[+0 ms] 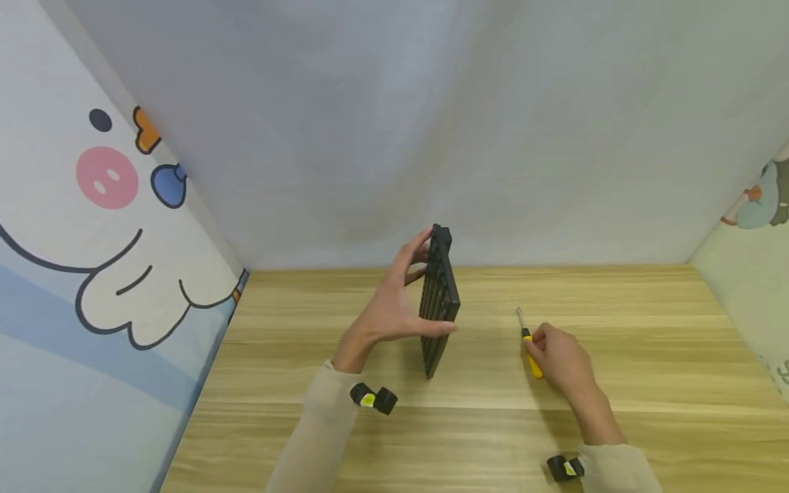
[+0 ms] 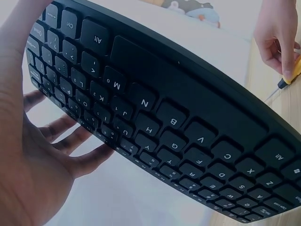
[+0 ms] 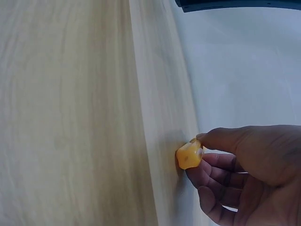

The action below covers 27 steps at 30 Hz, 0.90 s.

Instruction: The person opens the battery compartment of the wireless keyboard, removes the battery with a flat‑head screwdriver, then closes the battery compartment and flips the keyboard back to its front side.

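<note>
A black keyboard (image 1: 439, 294) stands on edge over the table, seen nearly side-on in the head view. My left hand (image 1: 393, 301) grips it across its width, the thumb on the near edge and the other fingers at the far one. Its lettered keys (image 2: 174, 136) face the left palm in the left wrist view. To the right, my right hand (image 1: 562, 357) pinches a screwdriver by its yellow handle (image 1: 533, 359) between thumb and fingers. The thin metal shaft (image 1: 520, 318) points away toward the back. From the right wrist, only the handle's yellow end (image 3: 190, 155) shows.
Both hands are over a wood-grain table (image 1: 277, 329). Behind it rises a pale grey backdrop (image 1: 555, 137), with a cartoon-printed panel (image 1: 55, 226) at the left and another printed wall (image 1: 764, 274) at the right. Small black devices sit at both wrists.
</note>
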Each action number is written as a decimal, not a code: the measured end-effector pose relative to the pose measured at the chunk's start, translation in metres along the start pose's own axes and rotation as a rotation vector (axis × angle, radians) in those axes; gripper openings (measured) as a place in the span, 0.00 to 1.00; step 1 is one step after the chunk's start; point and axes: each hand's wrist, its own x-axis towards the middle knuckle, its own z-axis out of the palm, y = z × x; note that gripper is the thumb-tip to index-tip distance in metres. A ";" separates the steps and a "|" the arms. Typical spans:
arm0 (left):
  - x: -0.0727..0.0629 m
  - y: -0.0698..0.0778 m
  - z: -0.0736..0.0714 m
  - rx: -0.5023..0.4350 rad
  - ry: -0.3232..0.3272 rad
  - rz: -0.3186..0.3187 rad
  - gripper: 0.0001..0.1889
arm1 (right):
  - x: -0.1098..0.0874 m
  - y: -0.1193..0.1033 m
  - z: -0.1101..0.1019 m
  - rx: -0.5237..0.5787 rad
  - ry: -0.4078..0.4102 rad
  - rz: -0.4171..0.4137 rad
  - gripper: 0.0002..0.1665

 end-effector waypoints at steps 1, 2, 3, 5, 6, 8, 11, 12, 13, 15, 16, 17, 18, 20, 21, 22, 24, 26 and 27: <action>-0.001 0.000 -0.001 -0.004 0.002 0.002 0.72 | 0.000 0.000 0.000 -0.002 -0.003 0.001 0.17; -0.002 0.000 -0.002 -0.009 0.004 0.004 0.72 | 0.000 -0.001 -0.001 -0.004 -0.006 0.001 0.17; -0.003 0.000 -0.002 -0.009 0.004 0.003 0.72 | 0.000 -0.001 -0.001 -0.005 -0.008 0.001 0.18; -0.004 0.000 -0.003 -0.009 0.002 0.006 0.72 | -0.001 -0.002 -0.002 -0.010 -0.002 -0.004 0.18; -0.005 0.000 -0.004 -0.011 0.001 0.007 0.72 | 0.000 -0.003 -0.002 -0.013 0.003 -0.004 0.18; -0.006 -0.001 -0.005 -0.021 -0.005 0.008 0.72 | 0.000 -0.003 -0.003 -0.018 0.014 -0.007 0.19; -0.008 -0.002 -0.007 -0.046 -0.008 0.012 0.70 | 0.000 -0.005 -0.004 -0.019 0.028 -0.018 0.21; -0.008 -0.003 -0.007 -0.055 -0.006 0.016 0.70 | 0.000 -0.005 -0.004 -0.017 0.031 -0.024 0.22; -0.009 -0.003 -0.007 -0.059 -0.004 0.018 0.70 | 0.001 -0.005 -0.004 -0.016 0.036 -0.030 0.23; -0.009 -0.003 -0.008 -0.072 0.002 0.026 0.70 | 0.001 -0.007 -0.005 -0.020 0.048 -0.045 0.25; -0.010 -0.003 -0.009 -0.081 0.007 0.029 0.70 | 0.001 -0.007 -0.005 -0.024 0.055 -0.053 0.25; -0.010 -0.002 -0.009 -0.090 0.011 0.033 0.70 | 0.001 -0.008 -0.006 -0.029 0.060 -0.064 0.26; -0.010 -0.002 -0.010 -0.099 0.014 0.038 0.70 | 0.001 -0.009 -0.007 -0.033 0.065 -0.071 0.26; -0.011 -0.002 -0.011 -0.118 0.017 0.049 0.70 | 0.001 -0.011 -0.007 -0.043 0.072 -0.093 0.26; -0.011 -0.002 -0.011 -0.124 0.016 0.053 0.70 | 0.001 -0.013 -0.008 -0.045 0.076 -0.106 0.26; -0.011 -0.002 -0.011 -0.126 0.015 0.056 0.70 | 0.002 -0.014 -0.008 -0.047 0.079 -0.123 0.27; -0.011 -0.001 -0.012 -0.126 0.013 0.060 0.69 | 0.003 -0.018 -0.008 -0.042 0.073 -0.166 0.28; -0.011 -0.001 -0.012 -0.124 0.010 0.062 0.69 | 0.003 -0.021 -0.008 -0.016 0.043 -0.219 0.30; -0.012 -0.001 -0.012 -0.123 0.010 0.062 0.69 | 0.004 -0.023 -0.007 0.003 0.023 -0.253 0.31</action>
